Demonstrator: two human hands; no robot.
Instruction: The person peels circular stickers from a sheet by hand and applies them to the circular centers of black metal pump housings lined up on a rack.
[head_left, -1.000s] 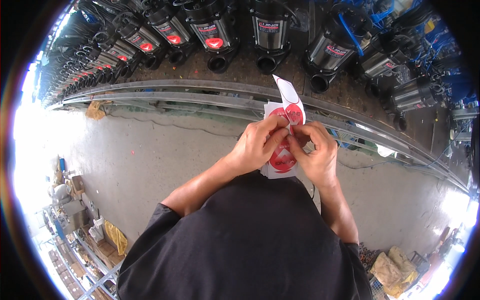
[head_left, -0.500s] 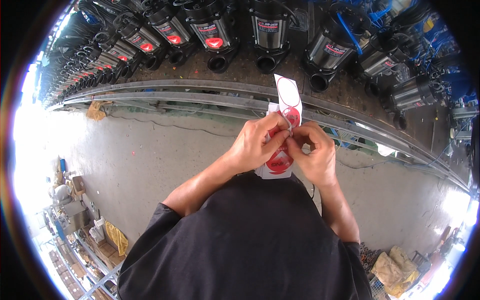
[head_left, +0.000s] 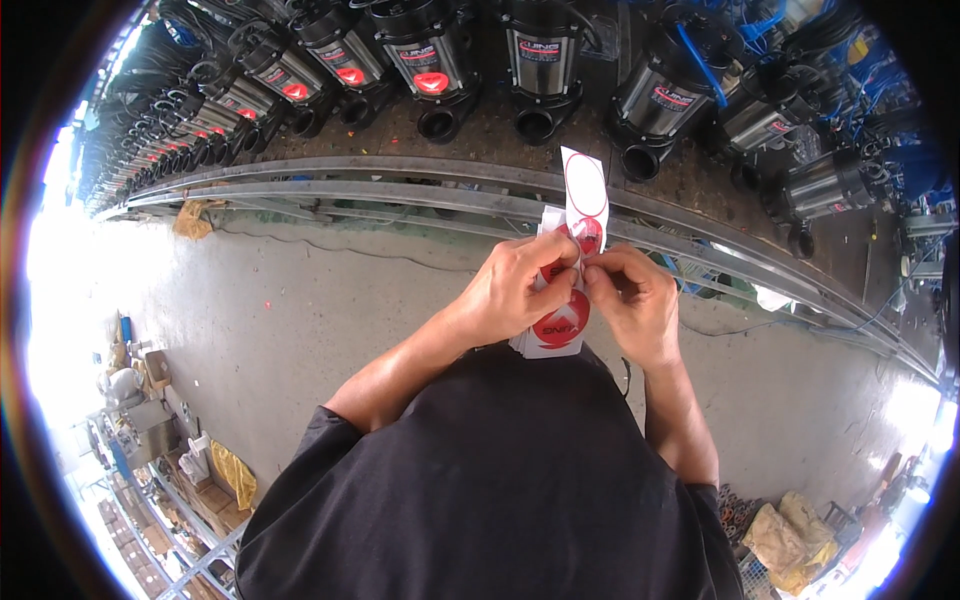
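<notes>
In front of my body is a folded stack of sticker sheets (head_left: 560, 328), white with red oval labels. My left hand (head_left: 515, 285) pinches the stack from its left side, thumb across the front. From the stack, a strip of backing paper (head_left: 586, 184) sticks up, bearing a bare white oval outlined in red. Below that oval, a red sticker (head_left: 587, 236) shows between my hands. My right hand (head_left: 640, 305) is closed, thumb and forefinger pinched at the right edge of the sticker strip. Whether a label edge is lifted there is too small to tell.
A long workbench with a metal rail (head_left: 400, 190) curves across beyond my hands. Steel and black pumps (head_left: 425, 62) stand along it in a row, several with red stickers. Cartons and a shelf (head_left: 205, 495) stand at lower left, tan sacks (head_left: 785, 540) at lower right.
The raised backing strip has shifted slightly right and stands straighter. My right hand has moved a little to the right, and its fingers remain pinched. The left hand has hardly moved.
</notes>
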